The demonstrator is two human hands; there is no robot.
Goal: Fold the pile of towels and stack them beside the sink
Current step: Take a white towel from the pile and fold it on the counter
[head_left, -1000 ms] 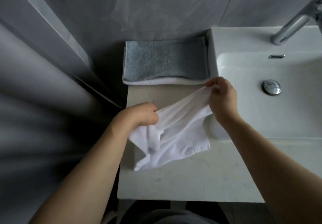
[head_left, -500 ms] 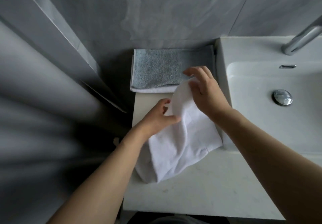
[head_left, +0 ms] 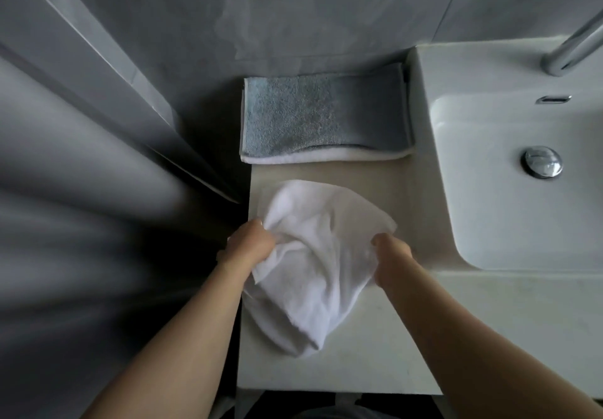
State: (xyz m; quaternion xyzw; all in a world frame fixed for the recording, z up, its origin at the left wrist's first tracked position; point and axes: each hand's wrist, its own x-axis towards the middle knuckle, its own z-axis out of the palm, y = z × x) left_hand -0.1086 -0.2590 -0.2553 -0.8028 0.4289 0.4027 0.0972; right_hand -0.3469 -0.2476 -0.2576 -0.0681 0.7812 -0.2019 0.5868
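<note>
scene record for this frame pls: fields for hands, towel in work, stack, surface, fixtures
left hand: grips the left edge of the crumpled white terry towel
right hand: grips the same towel's right edge
towel in work: not yet folded, bunched, lower part draped on the counter
stack: folded grey-blue terry towel lying on a folded white towel, against the wall, left of the sink
surface: pale stone counter
fixtures: white ceramic sink, chrome drain plug, chrome tap

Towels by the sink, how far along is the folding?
Done: a folded grey towel lies on a folded white one against the wall. In hand: left hand and right hand grip a crumpled white towel. Left: folding and stacking it.
</note>
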